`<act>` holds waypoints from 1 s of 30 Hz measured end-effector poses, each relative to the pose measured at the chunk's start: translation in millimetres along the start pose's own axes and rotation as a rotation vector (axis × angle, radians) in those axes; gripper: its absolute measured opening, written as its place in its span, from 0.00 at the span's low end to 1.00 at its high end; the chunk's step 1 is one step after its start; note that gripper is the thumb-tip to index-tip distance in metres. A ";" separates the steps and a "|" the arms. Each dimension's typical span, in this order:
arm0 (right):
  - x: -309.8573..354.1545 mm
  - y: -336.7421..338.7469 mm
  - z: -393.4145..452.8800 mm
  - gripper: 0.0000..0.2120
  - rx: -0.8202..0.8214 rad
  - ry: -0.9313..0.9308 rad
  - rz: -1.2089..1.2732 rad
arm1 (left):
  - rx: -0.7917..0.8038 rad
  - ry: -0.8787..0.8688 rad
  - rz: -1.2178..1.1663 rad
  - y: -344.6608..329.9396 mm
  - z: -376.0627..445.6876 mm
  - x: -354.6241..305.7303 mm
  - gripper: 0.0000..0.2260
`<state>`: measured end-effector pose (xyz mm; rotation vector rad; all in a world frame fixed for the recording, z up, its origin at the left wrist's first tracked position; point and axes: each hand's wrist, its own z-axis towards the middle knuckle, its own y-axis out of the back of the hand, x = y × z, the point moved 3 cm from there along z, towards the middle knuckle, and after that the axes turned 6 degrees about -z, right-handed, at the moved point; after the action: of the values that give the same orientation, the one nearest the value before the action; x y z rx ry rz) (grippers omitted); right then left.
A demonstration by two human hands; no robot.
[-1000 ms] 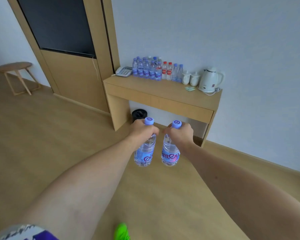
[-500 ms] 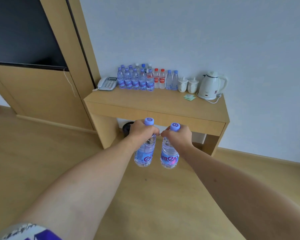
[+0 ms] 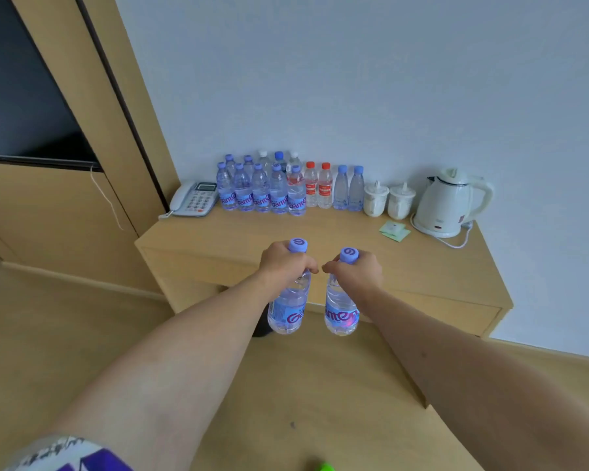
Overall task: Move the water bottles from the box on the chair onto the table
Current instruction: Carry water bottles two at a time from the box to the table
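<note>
My left hand (image 3: 284,265) grips the neck of a clear water bottle (image 3: 288,309) with a purple cap. My right hand (image 3: 357,272) grips a second bottle of the same kind (image 3: 340,312). Both bottles hang upright side by side in front of the wooden table (image 3: 218,236), below its top. At the back of the table stands a cluster of several water bottles (image 3: 262,190), next to two red-capped bottles (image 3: 318,188) and two blue-capped ones (image 3: 348,190). The box and chair are out of view.
A white telephone (image 3: 194,198) sits at the table's left rear. Two white cups (image 3: 388,198), a white kettle (image 3: 447,202) with its cord, and green sachets (image 3: 394,230) occupy the right side. A dark bin (image 3: 261,329) stands under the table. A wooden cabinet panel (image 3: 65,215) rises on the left.
I have come closer to the table, which now looms larger and more centred. Both hands still hold their bottles in the same side-by-side pose.
</note>
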<state>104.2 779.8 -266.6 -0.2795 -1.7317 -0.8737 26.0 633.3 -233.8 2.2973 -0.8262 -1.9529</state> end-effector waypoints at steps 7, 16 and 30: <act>3.6 -18.4 115.2 0.08 0.020 -0.043 -0.025 | 0.005 0.032 0.013 -16.8 118.0 -15.5 0.09; -7.2 -37.0 229.7 0.08 -0.046 -0.143 -0.022 | 0.063 0.025 0.081 -51.6 247.1 -23.9 0.09; -0.9 -68.6 369.6 0.10 -0.278 -0.206 0.023 | 0.199 -0.041 0.066 -99.7 422.0 -38.1 0.07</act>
<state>-205.6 981.7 -334.4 -0.5907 -1.7894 -1.1019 -328.3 868.8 -325.7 2.3049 -1.1325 -1.9785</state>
